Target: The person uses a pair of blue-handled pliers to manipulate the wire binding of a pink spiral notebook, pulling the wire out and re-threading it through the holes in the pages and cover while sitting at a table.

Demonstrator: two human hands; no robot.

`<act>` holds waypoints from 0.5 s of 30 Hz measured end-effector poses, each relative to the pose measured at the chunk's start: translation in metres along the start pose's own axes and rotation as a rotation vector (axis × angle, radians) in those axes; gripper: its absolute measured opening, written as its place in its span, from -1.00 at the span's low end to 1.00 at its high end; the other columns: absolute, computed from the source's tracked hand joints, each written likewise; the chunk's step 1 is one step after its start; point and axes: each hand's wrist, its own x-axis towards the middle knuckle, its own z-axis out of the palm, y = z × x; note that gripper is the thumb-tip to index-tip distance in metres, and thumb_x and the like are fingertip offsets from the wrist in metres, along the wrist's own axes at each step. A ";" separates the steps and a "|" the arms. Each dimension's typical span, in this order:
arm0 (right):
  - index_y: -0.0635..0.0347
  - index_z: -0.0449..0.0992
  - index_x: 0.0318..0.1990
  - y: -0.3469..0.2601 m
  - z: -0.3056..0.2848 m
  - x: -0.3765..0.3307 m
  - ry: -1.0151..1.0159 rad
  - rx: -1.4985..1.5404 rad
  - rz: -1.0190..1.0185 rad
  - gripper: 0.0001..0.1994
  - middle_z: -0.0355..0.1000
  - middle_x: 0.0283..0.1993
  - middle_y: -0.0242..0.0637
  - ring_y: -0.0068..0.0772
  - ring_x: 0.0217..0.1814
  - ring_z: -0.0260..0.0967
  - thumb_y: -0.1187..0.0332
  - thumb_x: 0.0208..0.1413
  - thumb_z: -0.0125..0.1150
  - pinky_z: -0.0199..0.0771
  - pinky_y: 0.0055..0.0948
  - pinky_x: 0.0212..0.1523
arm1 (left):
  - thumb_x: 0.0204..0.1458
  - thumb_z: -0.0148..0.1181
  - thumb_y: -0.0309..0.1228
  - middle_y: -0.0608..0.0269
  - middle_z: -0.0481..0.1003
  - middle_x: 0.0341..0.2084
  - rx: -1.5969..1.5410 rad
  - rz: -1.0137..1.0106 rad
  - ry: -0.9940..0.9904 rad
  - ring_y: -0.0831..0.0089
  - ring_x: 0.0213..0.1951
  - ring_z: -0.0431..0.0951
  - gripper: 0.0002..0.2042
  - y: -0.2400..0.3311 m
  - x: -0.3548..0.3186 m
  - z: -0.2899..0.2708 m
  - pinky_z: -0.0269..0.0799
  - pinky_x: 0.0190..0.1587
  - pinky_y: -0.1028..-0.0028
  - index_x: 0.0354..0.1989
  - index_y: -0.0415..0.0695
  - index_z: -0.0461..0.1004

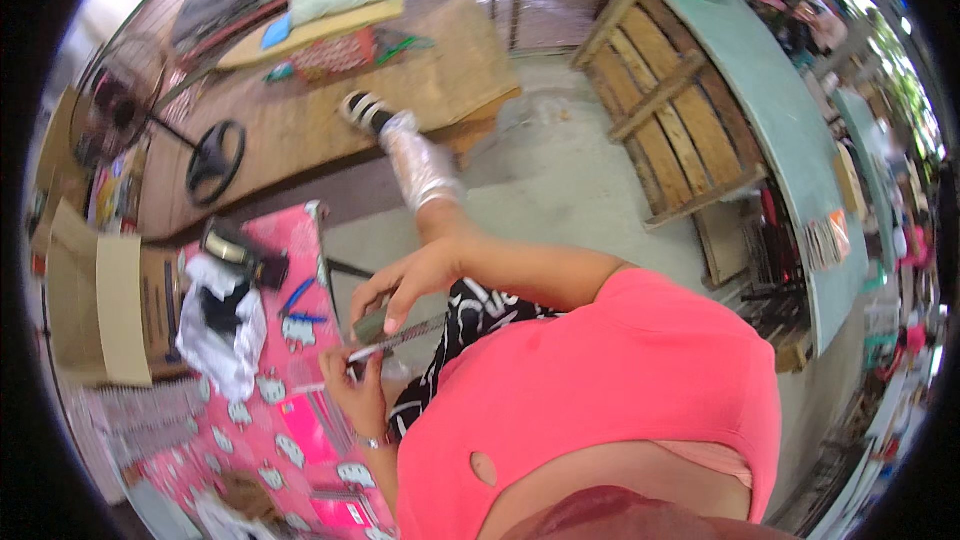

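Observation:
My right hand (425, 275) reaches across in front of my pink shirt, its thumb and fingers closed on a small dark grey-green oblong piece (371, 327). Just below it, my left hand (352, 392) pinches a dark small thing, too blurred to name. Between the two hands runs a thin pale strip with dark marks (412, 332), slanting up to the right. Which hand bears that strip I cannot tell. The hands are close together above black-and-white patterned clothing (438, 368), beside the pink table.
A pink patterned cloth (215, 440) covers the table at left, bearing a white bag (240, 365), a dark object (240, 250) and blue pen-like items (300, 305). Beyond stand a cardboard box (120, 310), a fan (120, 105) and a wooden platform (450, 60). A plastic-wrapped leg (420, 165) rests there.

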 end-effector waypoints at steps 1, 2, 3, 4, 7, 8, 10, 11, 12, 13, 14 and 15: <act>0.20 0.38 0.19 0.008 -0.003 0.005 0.021 -0.142 -0.033 -0.51 0.33 0.17 -0.30 -0.44 0.25 0.16 0.18 0.16 0.26 0.14 -0.37 0.24 | -0.11 0.37 -0.50 0.27 0.22 -0.45 0.012 0.006 0.023 0.38 -0.39 0.23 -0.76 0.002 -0.002 -0.002 0.14 -0.34 0.46 -0.43 -0.19 0.34; 0.20 0.38 0.19 0.016 -0.004 0.009 -0.028 -0.116 -0.027 -0.51 0.33 0.17 -0.30 -0.44 0.25 0.16 0.18 0.16 0.26 0.14 -0.37 0.24 | -0.11 0.37 -0.50 0.27 0.22 -0.45 0.034 -0.038 0.049 0.38 -0.39 0.23 -0.76 0.001 -0.004 -0.004 0.14 -0.34 0.46 -0.43 -0.19 0.34; 0.19 0.39 0.20 0.022 -0.005 0.017 0.025 -0.142 -0.005 -0.46 0.33 0.16 -0.31 -0.42 0.23 0.18 0.16 0.11 0.29 0.18 -0.38 0.20 | -0.18 0.39 -0.53 0.23 0.28 -0.42 0.050 -0.015 0.074 0.32 -0.35 0.30 -0.75 -0.001 -0.006 -0.012 0.23 -0.30 0.42 -0.41 -0.19 0.38; 0.18 0.39 0.22 0.027 -0.006 0.024 0.073 -0.174 0.028 -0.42 0.33 0.16 -0.32 -0.40 0.21 0.19 0.13 0.07 0.33 0.23 -0.38 0.16 | -0.25 0.41 -0.56 0.18 0.34 -0.39 0.060 0.003 0.104 0.26 -0.32 0.37 -0.73 -0.004 -0.010 -0.017 0.31 -0.27 0.38 -0.39 -0.20 0.41; 0.18 0.39 0.21 -0.001 0.007 0.052 -0.023 -0.119 0.009 -0.42 0.33 0.18 -0.32 -0.42 0.25 0.16 0.12 0.07 0.33 0.18 -0.39 0.21 | -0.27 0.41 -0.57 0.17 0.35 -0.38 0.133 -0.008 0.219 0.25 -0.30 0.39 -0.72 -0.022 -0.026 -0.040 0.34 -0.25 0.36 -0.38 -0.19 0.42; 0.18 0.39 0.21 -0.004 0.007 0.066 -0.094 -0.096 0.018 -0.42 0.33 0.18 -0.32 -0.42 0.25 0.16 0.12 0.07 0.33 0.18 -0.39 0.21 | -0.27 0.41 -0.57 0.17 0.35 -0.38 0.165 -0.062 0.261 0.25 -0.30 0.39 -0.72 -0.023 -0.030 -0.051 0.34 -0.25 0.36 -0.38 -0.19 0.42; 0.18 0.42 0.18 -0.001 0.008 0.094 -0.051 -0.218 -0.056 -0.46 0.35 0.16 -0.32 -0.45 0.24 0.19 0.15 0.07 0.32 0.15 -0.43 0.23 | -0.28 0.41 -0.59 0.16 0.37 -0.37 0.214 0.011 0.426 0.25 -0.28 0.41 -0.71 -0.026 -0.038 -0.073 0.36 -0.23 0.34 -0.36 -0.18 0.44; 0.18 0.42 0.18 0.001 0.009 0.108 -0.110 -0.190 -0.054 -0.46 0.35 0.16 -0.32 -0.45 0.24 0.19 0.15 0.07 0.32 0.15 -0.43 0.23 | -0.28 0.41 -0.59 0.16 0.37 -0.37 0.251 -0.036 0.455 0.25 -0.28 0.41 -0.71 -0.032 -0.045 -0.083 0.36 -0.23 0.34 -0.36 -0.18 0.44; 0.17 0.41 0.18 0.003 0.012 0.123 -0.066 -0.067 -0.034 -0.49 0.34 0.17 -0.31 -0.44 0.23 0.20 0.20 0.08 0.29 0.17 -0.41 0.21 | -0.27 0.42 -0.58 0.16 0.37 -0.36 0.286 -0.052 0.513 0.25 -0.29 0.41 -0.71 -0.038 -0.052 -0.095 0.36 -0.23 0.34 -0.35 -0.18 0.45; 0.16 0.41 0.19 0.004 0.015 0.138 -0.014 0.052 -0.006 -0.52 0.33 0.17 -0.31 -0.44 0.22 0.20 0.25 0.10 0.25 0.19 -0.39 0.19 | -0.26 0.43 -0.57 0.16 0.38 -0.36 0.316 -0.061 0.567 0.26 -0.29 0.42 -0.71 -0.045 -0.058 -0.105 0.37 -0.23 0.34 -0.34 -0.18 0.46; 0.16 0.41 0.19 0.003 0.017 0.154 -0.058 0.072 -0.001 -0.52 0.33 0.17 -0.31 -0.44 0.22 0.20 0.25 0.10 0.25 0.19 -0.39 0.19 | -0.26 0.43 -0.57 0.16 0.38 -0.36 0.347 -0.093 0.586 0.26 -0.29 0.42 -0.71 -0.050 -0.063 -0.113 0.37 -0.23 0.34 -0.34 -0.18 0.46; 0.16 0.41 0.18 -0.001 0.020 0.171 -0.012 0.005 0.075 -0.51 0.33 0.18 -0.31 -0.44 0.22 0.21 0.27 0.07 0.25 0.18 -0.39 0.21 | -0.25 0.45 -0.55 0.16 0.38 -0.35 0.359 -0.171 0.604 0.27 -0.29 0.42 -0.71 -0.055 -0.068 -0.119 0.37 -0.24 0.35 -0.33 -0.19 0.47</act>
